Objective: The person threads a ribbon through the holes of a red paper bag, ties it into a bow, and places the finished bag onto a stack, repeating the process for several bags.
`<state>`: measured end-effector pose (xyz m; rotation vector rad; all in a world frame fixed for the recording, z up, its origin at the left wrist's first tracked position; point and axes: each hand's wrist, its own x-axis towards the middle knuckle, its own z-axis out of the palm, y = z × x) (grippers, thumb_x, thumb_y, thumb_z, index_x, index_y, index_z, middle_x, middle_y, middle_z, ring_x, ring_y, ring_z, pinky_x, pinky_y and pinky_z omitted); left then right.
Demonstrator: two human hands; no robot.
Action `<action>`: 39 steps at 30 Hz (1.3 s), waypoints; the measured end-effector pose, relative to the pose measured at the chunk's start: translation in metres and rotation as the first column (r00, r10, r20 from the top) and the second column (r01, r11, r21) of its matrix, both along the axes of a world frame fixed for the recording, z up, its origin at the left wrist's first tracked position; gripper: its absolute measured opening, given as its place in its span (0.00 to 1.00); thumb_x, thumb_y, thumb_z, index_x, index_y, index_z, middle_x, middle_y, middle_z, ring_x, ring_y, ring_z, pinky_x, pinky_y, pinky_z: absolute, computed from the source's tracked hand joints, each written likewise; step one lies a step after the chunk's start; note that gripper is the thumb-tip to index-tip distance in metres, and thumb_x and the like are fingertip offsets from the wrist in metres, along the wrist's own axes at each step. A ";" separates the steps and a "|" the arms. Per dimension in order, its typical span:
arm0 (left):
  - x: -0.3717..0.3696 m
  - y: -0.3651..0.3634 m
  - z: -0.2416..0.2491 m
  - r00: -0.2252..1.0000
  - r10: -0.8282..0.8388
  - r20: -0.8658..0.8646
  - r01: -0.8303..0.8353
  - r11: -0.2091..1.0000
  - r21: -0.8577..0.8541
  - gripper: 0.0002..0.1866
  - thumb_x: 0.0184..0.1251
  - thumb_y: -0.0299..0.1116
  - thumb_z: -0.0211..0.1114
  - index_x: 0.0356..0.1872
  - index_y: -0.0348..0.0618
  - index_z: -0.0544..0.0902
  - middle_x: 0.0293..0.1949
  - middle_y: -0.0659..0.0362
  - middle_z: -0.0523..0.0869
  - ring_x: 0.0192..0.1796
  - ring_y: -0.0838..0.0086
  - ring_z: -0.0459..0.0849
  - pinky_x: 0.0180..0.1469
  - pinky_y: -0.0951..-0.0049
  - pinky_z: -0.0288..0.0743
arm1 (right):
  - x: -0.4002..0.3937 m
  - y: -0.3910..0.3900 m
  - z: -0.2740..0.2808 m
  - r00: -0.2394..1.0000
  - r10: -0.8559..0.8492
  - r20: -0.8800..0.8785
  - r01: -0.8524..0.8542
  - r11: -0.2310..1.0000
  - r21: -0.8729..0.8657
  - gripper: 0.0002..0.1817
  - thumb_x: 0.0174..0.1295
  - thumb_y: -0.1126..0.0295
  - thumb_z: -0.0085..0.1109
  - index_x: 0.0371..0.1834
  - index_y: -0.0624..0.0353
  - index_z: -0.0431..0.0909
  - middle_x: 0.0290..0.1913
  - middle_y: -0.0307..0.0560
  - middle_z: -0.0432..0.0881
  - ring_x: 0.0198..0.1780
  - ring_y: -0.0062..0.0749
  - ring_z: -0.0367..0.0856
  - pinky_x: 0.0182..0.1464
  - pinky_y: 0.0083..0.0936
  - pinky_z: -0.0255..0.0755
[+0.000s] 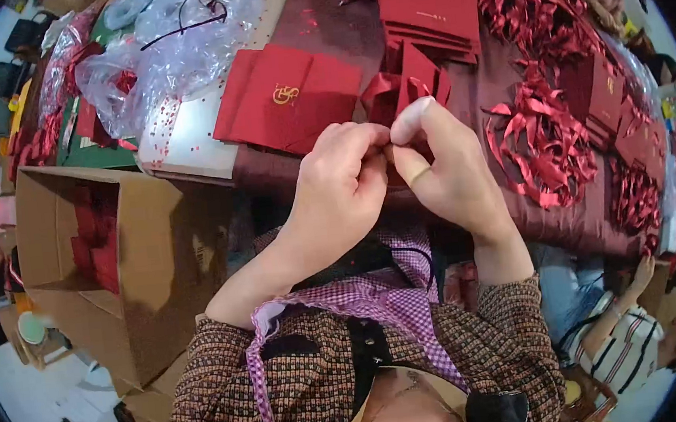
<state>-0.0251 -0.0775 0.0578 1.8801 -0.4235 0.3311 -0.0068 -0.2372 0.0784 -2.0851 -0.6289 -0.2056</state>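
Observation:
Both hands meet at the table's near edge, fingertips close together. My left hand (343, 174) has its fingers curled and pinched. My right hand (451, 163) is pinched too, thumb against forefinger, with a pale covering on a fingertip. Whatever lies between the fingertips is too small or hidden to make out. Just behind them stands a red bag (420, 77) with a red ribbon (380, 93). To the left lie flat red bags (286, 94) with a gold emblem, overlapping one another. A stack of red bags (428, 3) lies farther back.
An open cardboard box (159, 253) holding red items stands at the left. Loose red ribbons (543, 138) are heaped on the right of the dark red tablecloth (295, 20). Clear plastic (168, 56) and glasses (201, 17) lie back left. Another person (623, 338) is at lower right.

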 end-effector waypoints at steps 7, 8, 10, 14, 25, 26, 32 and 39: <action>0.010 0.019 0.004 0.978 -0.169 -0.124 0.164 0.985 -0.051 0.10 0.56 0.16 0.58 0.39 0.32 0.81 0.32 0.51 0.80 0.37 0.64 0.81 0.39 0.72 0.74 | 0.001 -0.010 -0.010 0.998 0.045 -0.043 -0.039 0.992 0.122 0.12 0.50 0.85 0.62 0.34 0.63 0.70 0.32 0.49 0.76 0.35 0.39 0.78 0.38 0.27 0.72; 0.012 0.019 0.001 0.987 -0.149 -0.058 0.151 0.988 0.032 0.10 0.57 0.16 0.59 0.41 0.32 0.82 0.31 0.55 0.79 0.36 0.72 0.81 0.38 0.77 0.72 | 0.002 -0.009 -0.012 0.998 0.053 -0.039 -0.048 0.991 0.121 0.12 0.50 0.86 0.62 0.34 0.63 0.71 0.32 0.48 0.76 0.34 0.36 0.77 0.38 0.26 0.72; 0.016 0.020 -0.001 0.984 -0.166 -0.061 0.168 0.985 0.038 0.10 0.56 0.18 0.59 0.40 0.33 0.82 0.31 0.52 0.79 0.36 0.64 0.80 0.39 0.71 0.73 | 0.003 -0.009 -0.012 0.997 0.082 -0.010 -0.080 0.992 0.097 0.12 0.50 0.86 0.62 0.34 0.63 0.71 0.32 0.48 0.76 0.33 0.36 0.77 0.38 0.26 0.72; 0.020 0.025 0.002 0.971 -0.232 -0.052 0.236 0.965 0.111 0.11 0.53 0.20 0.60 0.39 0.34 0.82 0.32 0.50 0.77 0.36 0.55 0.79 0.39 0.63 0.74 | 0.001 -0.007 -0.006 0.995 0.095 0.037 -0.096 0.995 0.016 0.13 0.48 0.82 0.66 0.35 0.61 0.73 0.32 0.49 0.77 0.34 0.42 0.76 0.37 0.30 0.72; 0.016 0.022 0.009 0.939 -0.335 -0.074 0.341 0.934 0.103 0.06 0.54 0.19 0.61 0.34 0.32 0.80 0.34 0.50 0.78 0.38 0.56 0.80 0.40 0.66 0.75 | 0.020 -0.021 0.026 0.866 0.330 0.375 -0.136 0.878 -0.459 0.12 0.49 0.72 0.63 0.39 0.55 0.79 0.45 0.42 0.79 0.57 0.43 0.74 0.60 0.42 0.64; 0.016 0.023 0.004 0.923 -0.368 -0.112 0.376 0.925 0.053 0.04 0.55 0.19 0.61 0.33 0.33 0.80 0.32 0.51 0.78 0.36 0.60 0.80 0.39 0.69 0.74 | 0.020 -0.022 0.025 0.868 0.353 0.350 -0.180 0.880 -0.440 0.09 0.50 0.71 0.63 0.35 0.55 0.77 0.41 0.41 0.79 0.56 0.43 0.75 0.62 0.46 0.62; 0.027 0.049 0.001 0.731 -0.444 -0.518 0.236 0.877 -0.419 0.06 0.65 0.27 0.59 0.36 0.36 0.81 0.30 0.62 0.82 0.27 0.82 0.79 0.31 0.81 0.73 | 0.013 -0.035 0.024 0.817 0.570 0.084 -0.533 0.804 -0.263 0.06 0.53 0.68 0.62 0.32 0.54 0.76 0.33 0.39 0.77 0.51 0.41 0.77 0.64 0.47 0.58; 0.045 0.063 -0.027 0.628 -0.553 -0.548 -0.179 0.582 -0.793 0.08 0.67 0.29 0.58 0.41 0.35 0.79 0.29 0.56 0.82 0.23 0.77 0.76 0.27 0.72 0.74 | 0.014 -0.047 0.015 0.868 0.475 0.147 -0.443 0.873 -0.203 0.08 0.58 0.64 0.61 0.29 0.57 0.76 0.35 0.41 0.77 0.52 0.45 0.77 0.61 0.47 0.62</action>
